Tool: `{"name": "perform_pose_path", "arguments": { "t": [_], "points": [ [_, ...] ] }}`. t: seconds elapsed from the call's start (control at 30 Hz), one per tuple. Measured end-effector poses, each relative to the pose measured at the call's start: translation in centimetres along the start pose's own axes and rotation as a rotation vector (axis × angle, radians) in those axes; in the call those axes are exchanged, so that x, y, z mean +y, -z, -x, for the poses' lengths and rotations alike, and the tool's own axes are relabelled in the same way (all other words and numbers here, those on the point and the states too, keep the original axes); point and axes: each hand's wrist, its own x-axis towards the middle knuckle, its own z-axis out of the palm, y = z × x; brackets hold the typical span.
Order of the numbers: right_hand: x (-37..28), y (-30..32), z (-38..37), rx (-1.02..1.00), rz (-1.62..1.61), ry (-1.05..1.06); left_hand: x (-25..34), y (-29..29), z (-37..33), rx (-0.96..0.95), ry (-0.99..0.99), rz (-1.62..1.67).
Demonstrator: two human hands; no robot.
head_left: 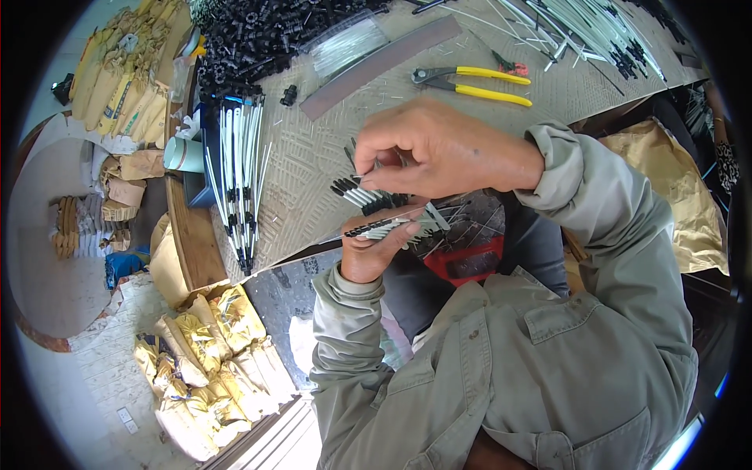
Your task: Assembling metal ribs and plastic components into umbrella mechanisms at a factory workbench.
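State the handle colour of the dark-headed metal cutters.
Both long cutter handles are yellow; best seen in the head view.

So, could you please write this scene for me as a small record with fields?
left hand: holds a bundle of white, black-tipped rods
right hand: close to the bundle; whether it pinches anything is unclear
tool: yellow-handled end-cutting nippers on the worktop, beyond the right hand
far left of worktop: heap of black plastic fittings

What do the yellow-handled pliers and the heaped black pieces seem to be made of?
Pliers: apparently metal head, dark with a dull sheen; smooth, evenly yellow grips, probably plastic. Black pieces: likely moulded plastic, given their repeated shapes and glossy highlights.
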Motion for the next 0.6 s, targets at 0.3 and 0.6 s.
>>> {"name": "perform_pose_path", "arguments": {
  "t": [0.3, 0.6],
  "points": [
    [-0.4, 1.2, -1.1, -0.183, 0.092, -0.025, 0.5, 0.0, -0.4, -0.072, -0.042, -0.047],
    [-0.3, 1.5, -1.9, -0.287, 0.105, 0.064, 0.9, 0.2, -0.6, -0.159, -0.064, -0.105]
  ]
}}
